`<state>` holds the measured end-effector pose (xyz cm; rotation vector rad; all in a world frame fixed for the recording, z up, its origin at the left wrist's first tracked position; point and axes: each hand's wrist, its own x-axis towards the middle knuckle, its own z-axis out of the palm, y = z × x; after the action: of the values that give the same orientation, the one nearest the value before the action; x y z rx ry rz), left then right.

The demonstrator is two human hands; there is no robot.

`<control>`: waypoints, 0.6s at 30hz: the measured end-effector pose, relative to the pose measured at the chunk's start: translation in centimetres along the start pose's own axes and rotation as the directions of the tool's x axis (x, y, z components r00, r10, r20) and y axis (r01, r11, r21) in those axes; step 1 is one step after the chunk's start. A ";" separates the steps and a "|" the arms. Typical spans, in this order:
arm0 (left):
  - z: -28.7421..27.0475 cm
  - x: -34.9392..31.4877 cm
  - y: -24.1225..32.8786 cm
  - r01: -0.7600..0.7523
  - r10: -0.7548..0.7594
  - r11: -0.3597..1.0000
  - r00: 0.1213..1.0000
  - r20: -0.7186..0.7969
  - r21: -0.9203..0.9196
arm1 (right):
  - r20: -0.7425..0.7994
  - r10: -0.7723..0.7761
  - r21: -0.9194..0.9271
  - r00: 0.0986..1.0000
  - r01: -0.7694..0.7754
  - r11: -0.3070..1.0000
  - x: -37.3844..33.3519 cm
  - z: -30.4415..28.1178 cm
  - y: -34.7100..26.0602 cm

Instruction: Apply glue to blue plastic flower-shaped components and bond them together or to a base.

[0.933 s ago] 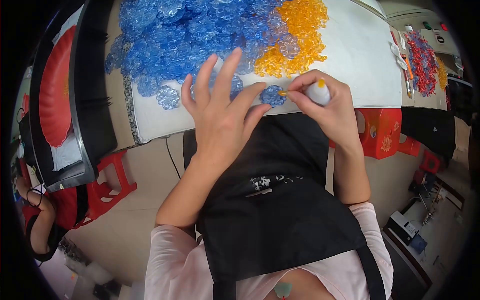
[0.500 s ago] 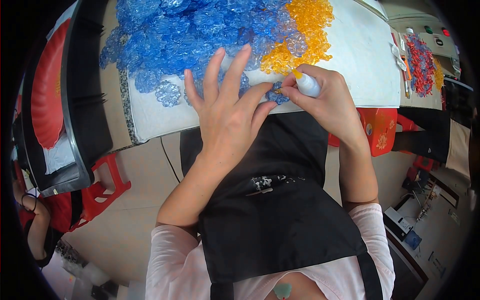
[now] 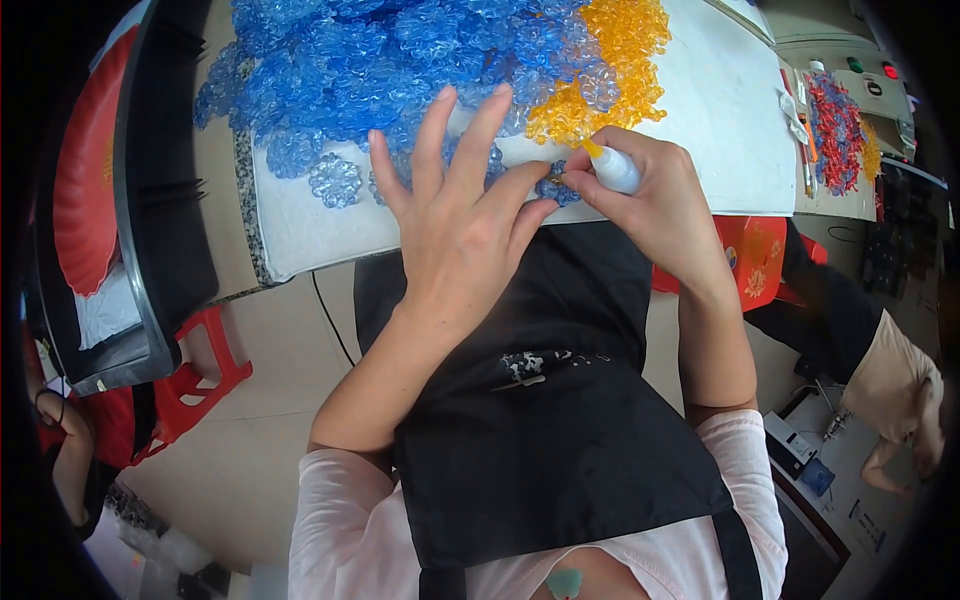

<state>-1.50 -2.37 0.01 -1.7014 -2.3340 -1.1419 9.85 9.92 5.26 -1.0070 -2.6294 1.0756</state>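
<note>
A small clear-blue plastic flower lies at the front of the white-covered table. Thumb and index finger of my left hand hold its left edge, while the other fingers spread over a few more flowers. My right hand is wrapped round a white squeeze bottle with a yellow tip, which points up and left. With its thumb and index fingertips it also pinches at the flower's centre, where a tiny yellowish bit shows. Another pale blue flower rests left of my left hand.
A large heap of blue flowers covers the far side, with amber plastic pieces at its right. Black trays and a red scalloped dish stand left. Red-purple pieces lie far right. A red stool and another person are at right.
The person at the right has come further into view. My hands stay at the same flower with almost no movement; the whole view has shifted slightly.
</note>
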 end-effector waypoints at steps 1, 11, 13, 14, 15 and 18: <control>0.0 0.0 0.0 0.000 0.000 1.000 1.000 0.001 -0.001 | 0.000 0.001 0.000 1.000 -0.001 1.000 0.0 0.0 0.0; -0.1 0.2 0.1 0.012 -0.012 1.000 1.000 0.006 0.008 | 0.017 -0.103 -0.106 0.995 0.104 0.989 0.5 -0.2 0.0; -0.1 0.2 0.1 0.019 -0.019 1.000 1.000 0.007 0.007 | 0.022 -0.103 -0.124 0.994 0.105 0.987 0.5 -0.3 -0.1; -0.1 0.2 0.1 0.025 -0.025 1.000 1.000 0.009 0.003 | 0.027 -0.105 -0.120 0.994 0.108 0.987 0.5 -0.3 -0.1; -0.1 0.3 0.1 0.030 -0.030 1.000 0.999 0.012 -0.003 | 0.031 -0.106 -0.118 0.994 0.109 0.987 0.6 -0.4 -0.1; -0.2 0.3 0.2 0.052 -0.053 0.998 0.997 0.049 0.020 | 0.057 -0.096 -0.090 0.994 0.101 0.991 0.9 -0.5 0.0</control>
<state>-1.51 -2.24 0.36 -1.6908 -2.4249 -1.0946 9.35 10.79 5.52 -0.8666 -2.7621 0.9798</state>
